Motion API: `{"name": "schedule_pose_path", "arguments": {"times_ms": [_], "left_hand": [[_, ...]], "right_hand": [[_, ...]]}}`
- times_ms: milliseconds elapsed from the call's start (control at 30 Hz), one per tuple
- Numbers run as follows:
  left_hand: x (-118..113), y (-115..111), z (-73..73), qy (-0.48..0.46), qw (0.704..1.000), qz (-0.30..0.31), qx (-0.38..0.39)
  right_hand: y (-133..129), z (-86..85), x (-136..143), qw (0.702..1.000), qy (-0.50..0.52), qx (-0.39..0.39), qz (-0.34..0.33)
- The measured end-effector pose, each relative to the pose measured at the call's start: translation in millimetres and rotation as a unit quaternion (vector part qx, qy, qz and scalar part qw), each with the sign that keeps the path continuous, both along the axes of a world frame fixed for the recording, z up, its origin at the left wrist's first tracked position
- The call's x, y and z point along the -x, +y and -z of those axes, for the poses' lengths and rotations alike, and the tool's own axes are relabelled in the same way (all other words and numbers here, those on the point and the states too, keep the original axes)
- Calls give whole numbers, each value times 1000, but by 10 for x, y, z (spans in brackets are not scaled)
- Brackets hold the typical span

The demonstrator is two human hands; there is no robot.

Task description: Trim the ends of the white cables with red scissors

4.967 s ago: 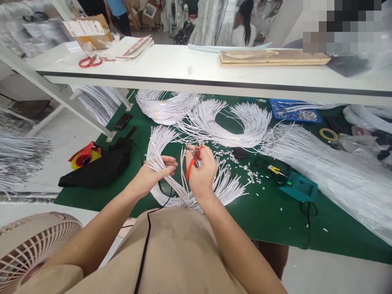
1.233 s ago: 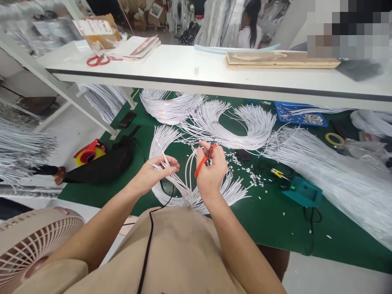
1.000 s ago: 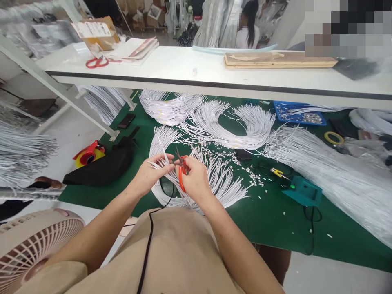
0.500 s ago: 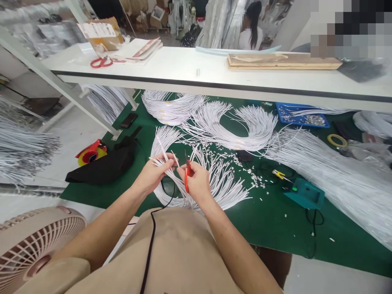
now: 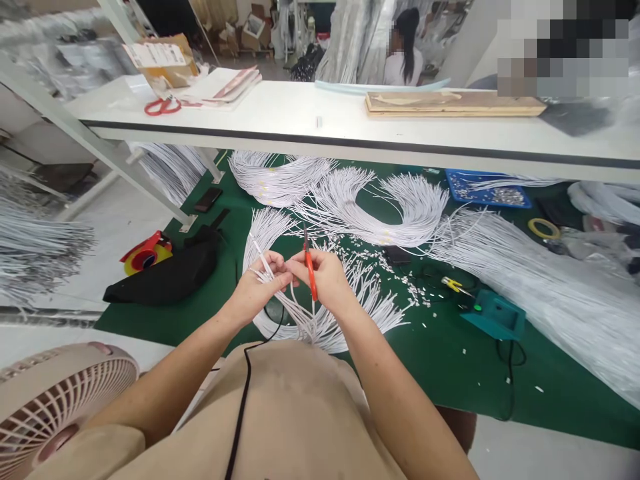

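My green tabletop (image 5: 450, 373) fills the middle and right of the frame, with a white shelf (image 5: 280, 117) crossing above it. A long pile of white wires (image 5: 540, 280) covers the right side; my pink fan (image 5: 65, 400) sits lower left. Two curved wire bundles (image 5: 390, 227) lie just under the shelf, upper centre. The wires I'm working on (image 5: 370, 307) fan out at the centre, right in front of me. A black pouch (image 5: 170, 273) is left of them, a teal holder (image 5: 495, 313) well to their right. My left hand (image 5: 257, 287) is closed round a few of those wires; my right hand (image 5: 327, 280) grips the red-handled snips (image 5: 311, 270), blades up, and our fingertips meet between. Tiny white bits (image 5: 415, 293) are scattered right of centre.
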State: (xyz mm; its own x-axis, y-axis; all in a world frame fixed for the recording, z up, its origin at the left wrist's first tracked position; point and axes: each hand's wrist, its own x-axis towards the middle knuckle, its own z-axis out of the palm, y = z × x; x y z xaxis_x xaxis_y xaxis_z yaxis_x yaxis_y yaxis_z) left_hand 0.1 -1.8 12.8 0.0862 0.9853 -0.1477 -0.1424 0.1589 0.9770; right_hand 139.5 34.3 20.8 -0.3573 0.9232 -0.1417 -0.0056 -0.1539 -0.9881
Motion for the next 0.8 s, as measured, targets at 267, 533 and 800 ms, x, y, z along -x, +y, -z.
{"name": "schedule_pose_path", "arguments": {"times_ms": [267, 533, 800], "left_hand": [[67, -15, -35, 78, 997, -22, 13], [66, -15, -104, 130, 991, -18, 3], [81, -21, -91, 185, 981, -51, 12]], "right_hand": [[-39, 60, -167, 918, -360, -166, 18], [-123, 18, -150, 853, -472, -219, -27], [-173, 23, -97, 819, -507, -269, -20]]}}
